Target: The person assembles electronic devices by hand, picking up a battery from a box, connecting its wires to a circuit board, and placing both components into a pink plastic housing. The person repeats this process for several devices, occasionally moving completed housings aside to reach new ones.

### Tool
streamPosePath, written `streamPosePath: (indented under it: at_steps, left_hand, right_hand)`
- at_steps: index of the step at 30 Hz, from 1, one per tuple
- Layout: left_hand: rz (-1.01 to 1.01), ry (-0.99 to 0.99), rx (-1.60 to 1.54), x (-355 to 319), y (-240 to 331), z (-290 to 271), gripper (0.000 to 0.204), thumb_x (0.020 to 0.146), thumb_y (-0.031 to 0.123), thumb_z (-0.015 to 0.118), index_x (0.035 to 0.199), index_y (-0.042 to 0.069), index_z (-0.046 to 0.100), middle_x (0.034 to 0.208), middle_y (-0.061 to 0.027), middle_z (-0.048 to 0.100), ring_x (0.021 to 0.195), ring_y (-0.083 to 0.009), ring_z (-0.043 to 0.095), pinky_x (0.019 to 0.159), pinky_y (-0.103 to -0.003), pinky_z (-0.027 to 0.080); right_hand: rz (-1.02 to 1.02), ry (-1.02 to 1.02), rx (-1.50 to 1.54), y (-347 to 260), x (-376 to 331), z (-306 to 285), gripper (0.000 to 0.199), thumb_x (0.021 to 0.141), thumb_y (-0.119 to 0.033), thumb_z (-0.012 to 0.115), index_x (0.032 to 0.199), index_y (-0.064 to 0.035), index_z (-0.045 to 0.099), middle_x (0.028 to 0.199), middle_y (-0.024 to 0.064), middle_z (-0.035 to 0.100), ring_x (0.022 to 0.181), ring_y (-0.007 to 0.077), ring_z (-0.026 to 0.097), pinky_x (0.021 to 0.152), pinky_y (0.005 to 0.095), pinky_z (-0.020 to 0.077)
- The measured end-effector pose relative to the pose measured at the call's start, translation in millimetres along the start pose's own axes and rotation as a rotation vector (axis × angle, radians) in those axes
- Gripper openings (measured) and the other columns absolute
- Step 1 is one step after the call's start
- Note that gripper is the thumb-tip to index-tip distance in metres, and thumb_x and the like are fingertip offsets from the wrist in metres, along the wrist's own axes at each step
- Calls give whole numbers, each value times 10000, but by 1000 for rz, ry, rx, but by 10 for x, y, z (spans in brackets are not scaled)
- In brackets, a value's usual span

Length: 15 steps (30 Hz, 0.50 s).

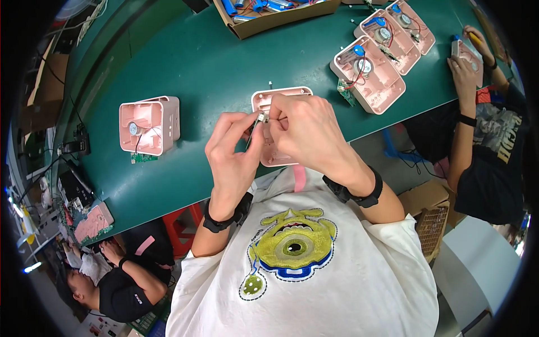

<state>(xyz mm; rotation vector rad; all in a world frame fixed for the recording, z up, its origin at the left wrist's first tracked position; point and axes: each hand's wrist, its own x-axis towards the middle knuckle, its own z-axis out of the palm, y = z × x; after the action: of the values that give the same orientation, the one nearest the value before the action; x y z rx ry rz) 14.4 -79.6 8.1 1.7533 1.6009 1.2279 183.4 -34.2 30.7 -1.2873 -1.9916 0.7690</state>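
My left hand [233,149] pinches a small circuit board [254,132] edge-on between thumb and fingers. A small white connector [261,117] shows at the board's upper end. Close against it, my right hand [303,126] is closed, thumb and forefinger pressed together at the connector; what they grip is too small and too covered to name. Beneath both hands lies an open pink plastic housing [273,156], its hollow side up. My hands hide most of its inside. A small plug [270,85] sticks out past its far edge.
Another pink housing [171,126] with a round speaker stands at left. Several wired housings [387,92] lie at far right. A cardboard box [281,20] of blue batteries sits at the back of the green table [213,67]. Co-workers [477,112] [120,281] sit to the right and lower left.
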Motion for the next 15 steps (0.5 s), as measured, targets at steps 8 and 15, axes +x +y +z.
streamPosePath:
  at_steps: [8,15]
  left_hand:
    - [171,4,144,-18,-9,-3,325,817,-81,800,1129,9,798,960,-93,683,764,-207,669,671,-321,550]
    - [180,23,164,-41,-6,18,345,807,-87,800,1135,18,802,970,-108,684,804,-235,685,703,-339,563]
  right_hand:
    - [31,-18,33,1,21,-30,65,804,-38,697,768,9,668,657,175,671,624,374,682,627,456,542]
    - [50,-71,42,-9,19,-33,63,799,-27,681,759,14,655,665,192,660,624,395,663,622,476,528]
